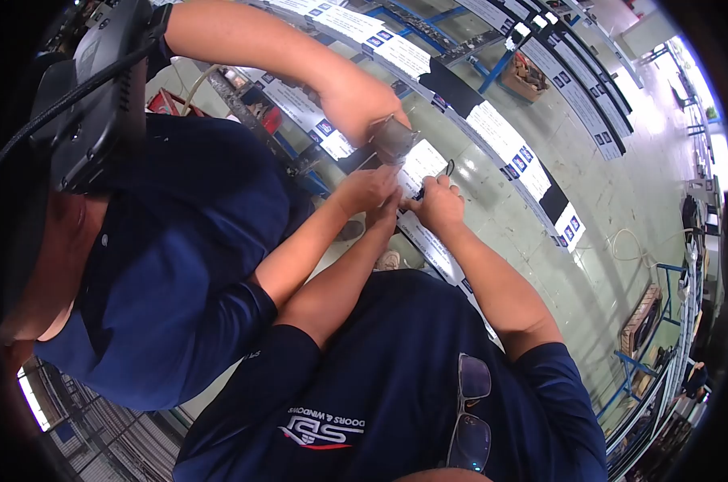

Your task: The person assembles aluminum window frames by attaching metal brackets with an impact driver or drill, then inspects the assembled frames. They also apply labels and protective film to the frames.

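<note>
Factory floor | profile point(425, 158) is held steady by closed right hand point(438, 205) | left hand point(386, 215): grip cannot be told | co-worker's tool point(392, 138) is given clearance

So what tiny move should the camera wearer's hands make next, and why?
Probably draw the left hand slightly back, I'd judge. A co-worker's hand holds a grey handheld tool just above the long white labelled strip. There the left hand, the right hand and the co-worker's other hand crowd together, leaving the fingers little room.
</note>
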Action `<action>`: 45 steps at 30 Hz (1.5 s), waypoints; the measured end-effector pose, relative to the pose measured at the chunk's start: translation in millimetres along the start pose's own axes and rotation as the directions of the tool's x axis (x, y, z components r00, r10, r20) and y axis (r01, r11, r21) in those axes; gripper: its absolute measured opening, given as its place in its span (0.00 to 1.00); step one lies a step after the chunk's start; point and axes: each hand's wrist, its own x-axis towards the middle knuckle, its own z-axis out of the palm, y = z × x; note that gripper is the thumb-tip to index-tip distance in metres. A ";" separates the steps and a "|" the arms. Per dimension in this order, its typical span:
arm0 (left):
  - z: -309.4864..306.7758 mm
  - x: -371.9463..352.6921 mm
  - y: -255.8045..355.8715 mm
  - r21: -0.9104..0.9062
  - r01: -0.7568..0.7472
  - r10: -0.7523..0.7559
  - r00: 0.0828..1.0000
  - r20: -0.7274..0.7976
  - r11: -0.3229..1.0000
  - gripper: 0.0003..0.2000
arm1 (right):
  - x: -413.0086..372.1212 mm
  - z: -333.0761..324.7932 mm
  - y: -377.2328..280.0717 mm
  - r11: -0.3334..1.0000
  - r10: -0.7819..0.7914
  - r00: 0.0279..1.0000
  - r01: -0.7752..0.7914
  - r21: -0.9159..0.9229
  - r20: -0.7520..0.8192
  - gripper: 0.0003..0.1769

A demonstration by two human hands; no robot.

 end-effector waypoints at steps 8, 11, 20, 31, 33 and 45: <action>5.4 31.4 -25.6 -0.076 -0.100 0.102 0.994 0.026 0.992 0.36 | 0.8 5.5 3.2 1.000 0.004 0.999 -0.004 0.015 0.033 0.39; 2.8 24.4 -22.6 -0.151 0.016 -0.004 0.997 0.078 0.988 0.30 | 0.3 5.6 4.4 0.999 -0.013 1.000 0.013 0.035 0.017 0.39; 3.8 65.7 -57.2 -0.035 0.132 -0.132 0.991 -0.013 0.991 0.39 | 8.8 12.5 8.0 0.998 -0.010 1.000 0.010 0.064 -0.013 0.39; -0.4 67.4 -54.7 -0.428 0.094 0.027 0.963 0.268 0.899 0.18 | 1.5 11.4 7.9 0.992 -0.010 0.999 0.016 0.126 -0.047 0.36; -2.7 57.2 -52.1 -0.419 0.101 0.008 0.968 0.250 0.902 0.18 | -1.1 11.6 5.7 0.991 -0.019 0.999 0.024 0.131 -0.036 0.36; -0.3 57.7 -47.1 -0.129 0.197 -0.159 0.953 0.259 0.972 0.33 | 14.7 22.5 16.5 1.000 -0.020 1.000 0.020 -0.020 0.010 0.40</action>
